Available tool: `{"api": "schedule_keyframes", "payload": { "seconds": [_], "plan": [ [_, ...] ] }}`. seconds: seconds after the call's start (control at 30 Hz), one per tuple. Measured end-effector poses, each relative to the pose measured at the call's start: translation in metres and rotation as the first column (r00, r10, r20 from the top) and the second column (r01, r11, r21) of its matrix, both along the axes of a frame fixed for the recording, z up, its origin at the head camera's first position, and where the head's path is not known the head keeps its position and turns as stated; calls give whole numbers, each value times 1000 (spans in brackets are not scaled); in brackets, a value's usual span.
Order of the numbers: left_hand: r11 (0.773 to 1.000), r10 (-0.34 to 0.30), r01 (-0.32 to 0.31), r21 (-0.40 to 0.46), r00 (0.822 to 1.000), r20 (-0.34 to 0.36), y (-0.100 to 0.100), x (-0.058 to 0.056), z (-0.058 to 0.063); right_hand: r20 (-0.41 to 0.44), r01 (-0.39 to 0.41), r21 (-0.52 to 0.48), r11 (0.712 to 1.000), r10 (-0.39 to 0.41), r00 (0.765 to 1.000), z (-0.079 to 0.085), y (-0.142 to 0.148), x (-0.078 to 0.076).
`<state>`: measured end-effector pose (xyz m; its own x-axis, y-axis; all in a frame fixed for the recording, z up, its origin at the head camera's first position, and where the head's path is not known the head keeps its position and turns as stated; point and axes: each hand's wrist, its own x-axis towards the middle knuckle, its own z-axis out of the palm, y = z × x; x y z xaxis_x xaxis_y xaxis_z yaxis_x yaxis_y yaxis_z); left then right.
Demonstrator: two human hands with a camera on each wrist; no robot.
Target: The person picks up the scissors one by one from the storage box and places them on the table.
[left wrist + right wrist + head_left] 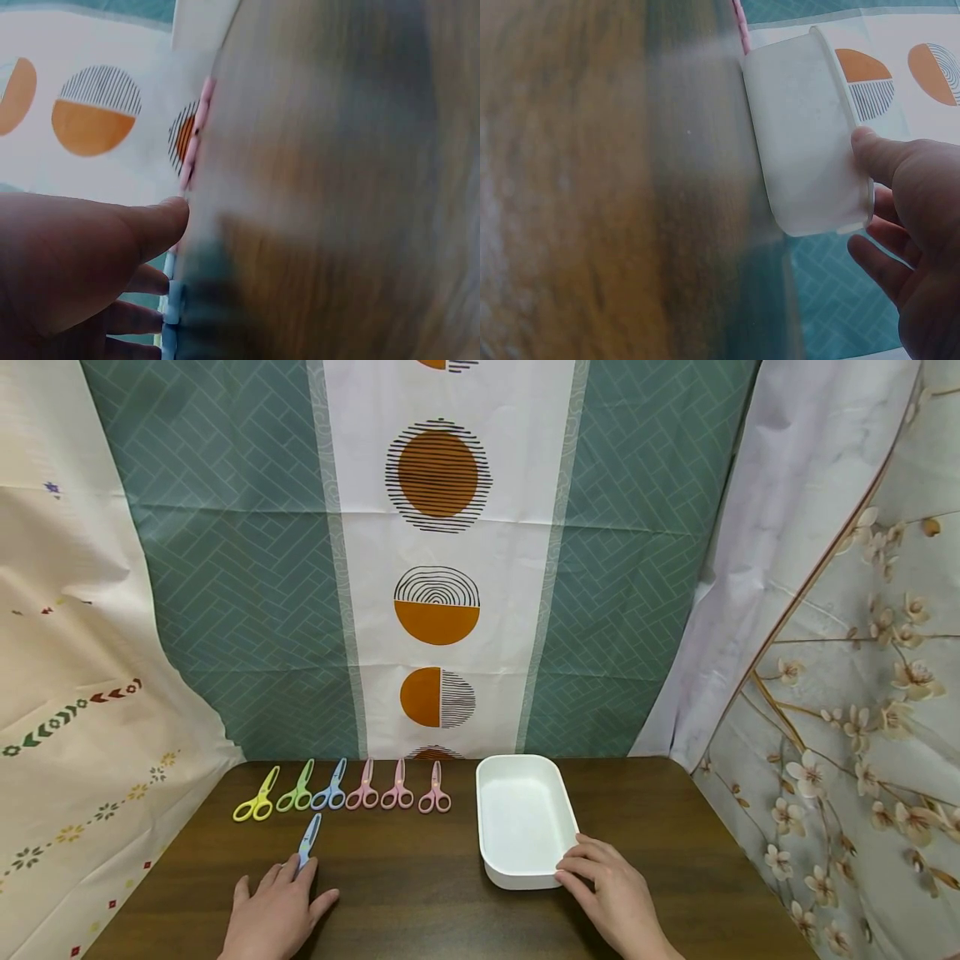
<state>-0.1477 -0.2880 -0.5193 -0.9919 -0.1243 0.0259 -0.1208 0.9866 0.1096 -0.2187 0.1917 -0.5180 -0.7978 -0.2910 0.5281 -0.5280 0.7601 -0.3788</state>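
My left hand (273, 906) lies palm down on the table, fingers spread. Its fingers reach over the lower part of light blue scissors (308, 837), whose handle loops are hidden under the hand; the blade end points away from me. In the left wrist view the thumb (161, 225) stands out to the side, apart from the fingers. My right hand (611, 889) holds the white tray (517, 882) by its near right corner. The right wrist view shows the thumb (868, 150) at the tray's rim, with fingers round the adjoining side.
Along the table's back left stands a row of scissors: yellow (257, 806), green (296, 795), blue (330, 795) and three pink ones, the rightmost pink scissors (435, 797) nearest the tray. Behind the dark wooden table (420, 893) hangs a patterned curtain (622, 610).
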Motion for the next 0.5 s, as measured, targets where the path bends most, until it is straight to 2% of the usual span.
{"api": "schedule_keyframes", "payload": {
  "seconds": [0.5],
  "plan": [
    [998, 37, -39, 50, 998, 46, -33, 3, -1, 15, 11, 4, 1000, -12, 1000, 0, 0, -1]
  ]
}}
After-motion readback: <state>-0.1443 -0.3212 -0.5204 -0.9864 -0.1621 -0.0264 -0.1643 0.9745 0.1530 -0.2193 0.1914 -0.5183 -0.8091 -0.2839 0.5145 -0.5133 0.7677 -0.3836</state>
